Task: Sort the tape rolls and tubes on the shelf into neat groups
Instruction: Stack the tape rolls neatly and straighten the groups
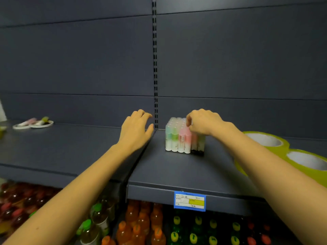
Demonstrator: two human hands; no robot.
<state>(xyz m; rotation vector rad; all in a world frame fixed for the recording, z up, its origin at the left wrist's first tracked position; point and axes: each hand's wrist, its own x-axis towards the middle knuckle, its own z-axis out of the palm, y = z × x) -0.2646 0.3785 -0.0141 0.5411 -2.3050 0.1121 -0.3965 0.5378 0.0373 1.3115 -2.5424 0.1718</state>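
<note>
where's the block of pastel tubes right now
The block of pastel tubes stands upright mid-shelf, just right of the slotted upright, under the right hand, with the yellow-green tape rolls further right.

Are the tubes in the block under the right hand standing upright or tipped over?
Upright. The block of tubes stands on the shelf with rounded caps up and bases down, packed in straight rows; the right hand touches the tops.

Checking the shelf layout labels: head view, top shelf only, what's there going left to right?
Flat white tape rolls with loose tubes on them → left hand → upright block of pastel tubes → right hand, fingers on the block's top → two yellow-green tape rolls.
</note>
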